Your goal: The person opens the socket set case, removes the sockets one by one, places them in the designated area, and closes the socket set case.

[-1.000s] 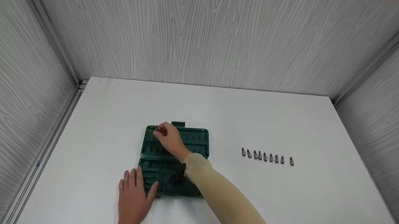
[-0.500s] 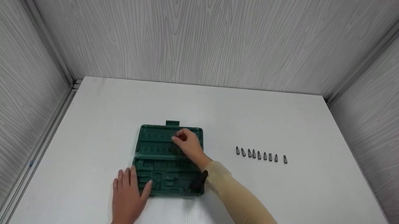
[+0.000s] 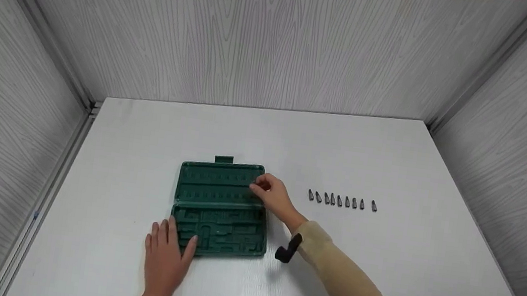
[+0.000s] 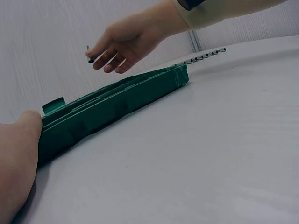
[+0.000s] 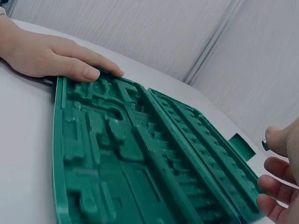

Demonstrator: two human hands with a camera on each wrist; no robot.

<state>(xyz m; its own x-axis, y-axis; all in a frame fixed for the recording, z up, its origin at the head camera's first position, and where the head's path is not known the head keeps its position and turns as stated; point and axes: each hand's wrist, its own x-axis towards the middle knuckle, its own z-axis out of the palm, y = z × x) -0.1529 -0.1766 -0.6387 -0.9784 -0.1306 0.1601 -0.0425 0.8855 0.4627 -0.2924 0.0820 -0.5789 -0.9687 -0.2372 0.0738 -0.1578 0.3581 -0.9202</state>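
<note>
A green molded tool case (image 3: 219,229) lies open and flat on the table, its recesses bare. My left hand (image 3: 167,257) rests on its near left corner with the fingers extended; in the right wrist view that hand's thumb (image 5: 86,72) lies over the rim. Above the far right edge of the case, my right hand (image 3: 273,196) pinches a small metal screwdriver bit (image 4: 89,54) between thumb and forefinger. The other fingers of this hand curl loosely in the left wrist view. Right of the case stands a row of several similar bits (image 3: 339,201), one spaced slightly apart.
The white table (image 3: 378,280) is bounded by grey wood-grain panels (image 3: 267,41) at the back and sides. A latch tab (image 3: 224,159) sticks out from the far edge of the case. A black wrist camera (image 3: 288,248) hangs by the right sleeve.
My right hand has moved right across the upper half of the case, from its far left corner to its right edge. My left hand stays on the near left corner.
</note>
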